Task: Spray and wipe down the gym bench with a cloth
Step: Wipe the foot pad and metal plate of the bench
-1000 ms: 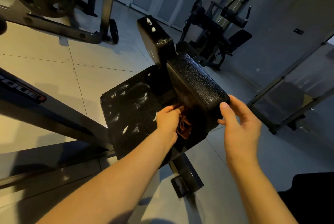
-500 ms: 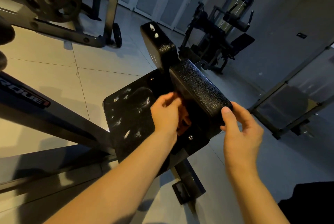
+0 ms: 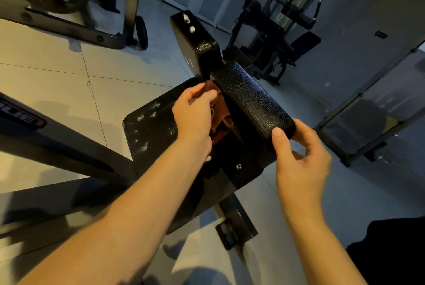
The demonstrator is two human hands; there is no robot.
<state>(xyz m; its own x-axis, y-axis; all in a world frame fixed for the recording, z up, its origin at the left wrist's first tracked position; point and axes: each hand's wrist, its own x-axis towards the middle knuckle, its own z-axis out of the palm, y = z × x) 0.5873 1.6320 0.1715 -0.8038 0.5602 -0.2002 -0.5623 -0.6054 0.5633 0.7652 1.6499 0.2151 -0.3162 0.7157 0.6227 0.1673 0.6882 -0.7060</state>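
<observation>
Fingers (image 3: 196, 91) of the left hand (image 3: 193, 114) are curled round a brown cloth (image 3: 222, 121), holding it in the gap beside the bench pad (image 3: 250, 98). The pad, black and grained, sits mid-frame above the tiled floor (image 3: 69, 59). Its long axis runs from the near right end away toward the upper left. The left forearm reaches in from the lower left, back of the hand up. The right hand (image 3: 301, 163) grips the pad's near end: thumb pressed on the end, fingers curled round the far side.
</observation>
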